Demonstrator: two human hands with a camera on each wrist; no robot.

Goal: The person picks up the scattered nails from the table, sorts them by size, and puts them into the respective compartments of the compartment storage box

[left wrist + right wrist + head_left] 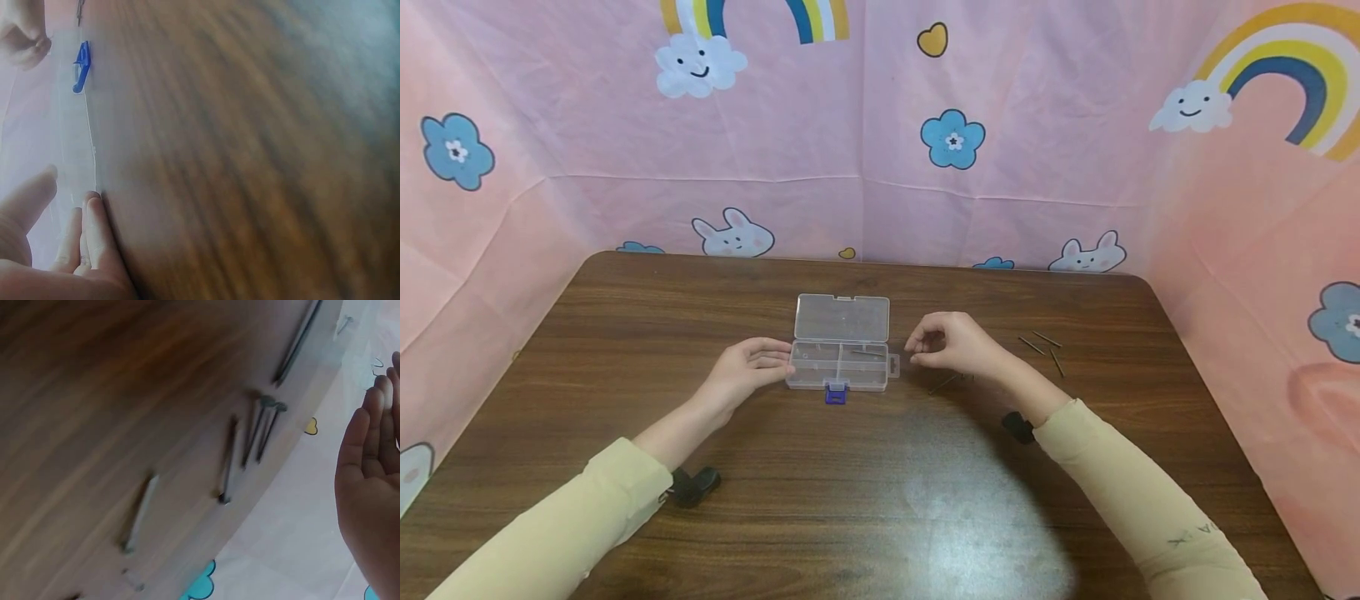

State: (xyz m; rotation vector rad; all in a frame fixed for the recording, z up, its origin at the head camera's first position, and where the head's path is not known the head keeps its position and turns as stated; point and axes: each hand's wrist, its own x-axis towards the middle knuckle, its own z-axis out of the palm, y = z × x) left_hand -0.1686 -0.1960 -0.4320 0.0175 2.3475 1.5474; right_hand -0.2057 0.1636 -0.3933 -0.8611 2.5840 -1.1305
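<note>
On the brown wood-grain table (760,517), nearer the far edge than the near one, sits a clear rectangular plastic compartment box (808,385), its clear lid (842,317) swung back and its blue plastic latch (836,396) at the front. A thin metal nail (868,353) lies in the rear right compartment. The left hand (737,373), fingers nearly straight, touches the box's left end. The right hand (962,342), loosely curled, hangs just beside its right end, nothing visible in its fingers. Towards the table's right edge lie loose slender metal nails (1057,362)
</note>
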